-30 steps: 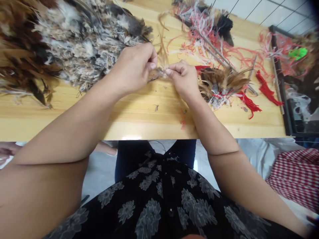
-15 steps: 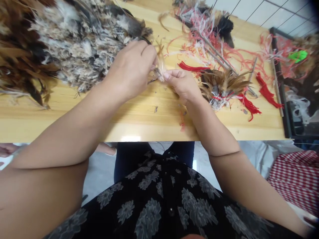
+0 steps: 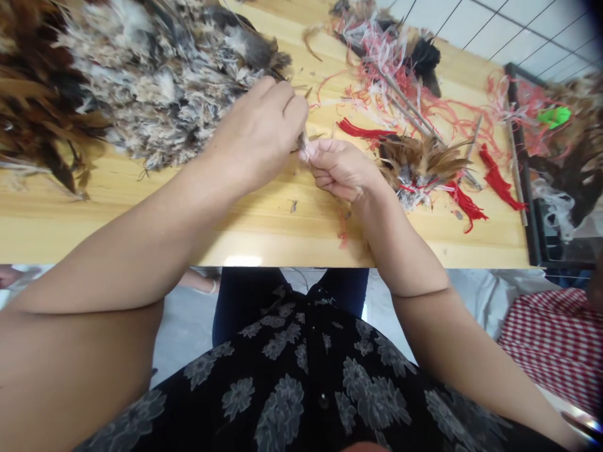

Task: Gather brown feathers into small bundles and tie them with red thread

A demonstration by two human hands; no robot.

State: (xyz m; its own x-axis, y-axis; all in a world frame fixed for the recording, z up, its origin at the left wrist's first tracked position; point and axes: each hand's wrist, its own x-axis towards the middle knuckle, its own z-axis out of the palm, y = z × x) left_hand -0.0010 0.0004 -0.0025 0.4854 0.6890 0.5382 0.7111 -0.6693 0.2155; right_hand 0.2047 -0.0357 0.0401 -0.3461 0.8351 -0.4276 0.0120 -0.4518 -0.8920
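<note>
Over the wooden table, my left hand [image 3: 264, 129] and my right hand [image 3: 340, 166] meet at the fingertips. Between them is a small feather tuft [image 3: 305, 149], brown above and pale and downy at its base. The right thumb and forefinger pinch the pale end. My left fingers are closed on the upper part, and the hand hides much of it. Just left of my left hand lies a large heap of grey and white downy feathers [image 3: 160, 94]. To the right of my right hand rests a tied bundle of brown feathers [image 3: 426, 164] with red string around its base.
Dark brown feathers [image 3: 32, 113] lie far left. At the back right are tangled pink and white plastic strips [image 3: 372, 47], thin sticks [image 3: 409, 107] and red tassels [image 3: 499, 179]. A black-framed tray [image 3: 531, 232] stands at the right edge. A checked red cloth [image 3: 556, 345] is below it.
My hands have drawn closer together, the left shifting slightly right. Less of the feather tuft shows between them, and my right fingers have curled in more.
</note>
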